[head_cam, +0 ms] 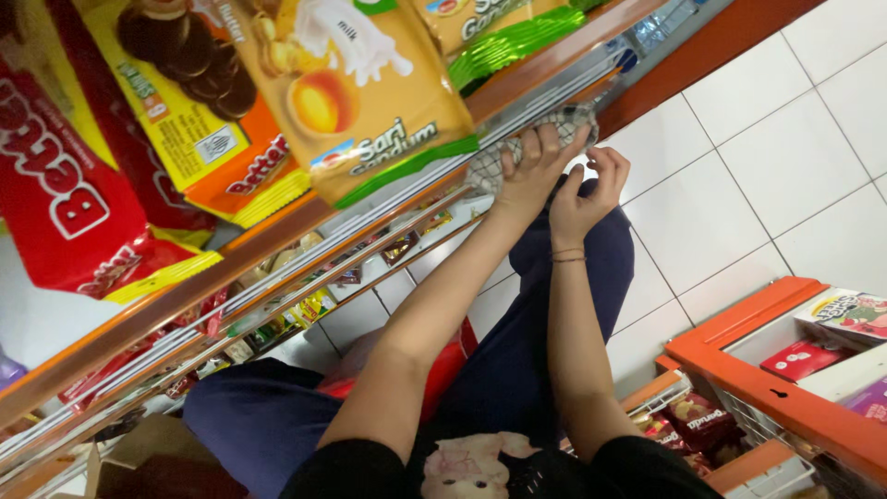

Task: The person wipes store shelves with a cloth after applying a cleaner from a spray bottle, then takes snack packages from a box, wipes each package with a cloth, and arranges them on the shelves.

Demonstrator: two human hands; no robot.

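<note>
Checked cloth (517, 152), grey and white, is bunching up under the left hand (534, 171), whose fingers are curling over it and pressing it against the front edge of the orange shelf (388, 189). That grip looks right for wiping, with the palm flattening the fabric along the rail. The right hand (587, 194) is sitting just beside the cloth, fingers curled inward and thumb tucked up, touching or nearly touching its loose end; whether it is actually pinching the fabric I cannot tell. A thin bracelet (568, 256) is ringing that wrist.

Directly above the shelf edge, a big yellow biscuit bag (356, 97) is hanging over the lip, and next to it, further along the shelf, are sitting a yellow-and-orange sandwich-cookie pack (199, 111) and a red snack bag (65, 185). Below the shelf, lower wire tiers (277, 296) are holding small sweets. The person is crouching, dark blue trousers (517, 370) filling the space under the shelf. Well away from it, across the white floor tiles (767, 157), an orange bin (785, 370) is holding more packets.
</note>
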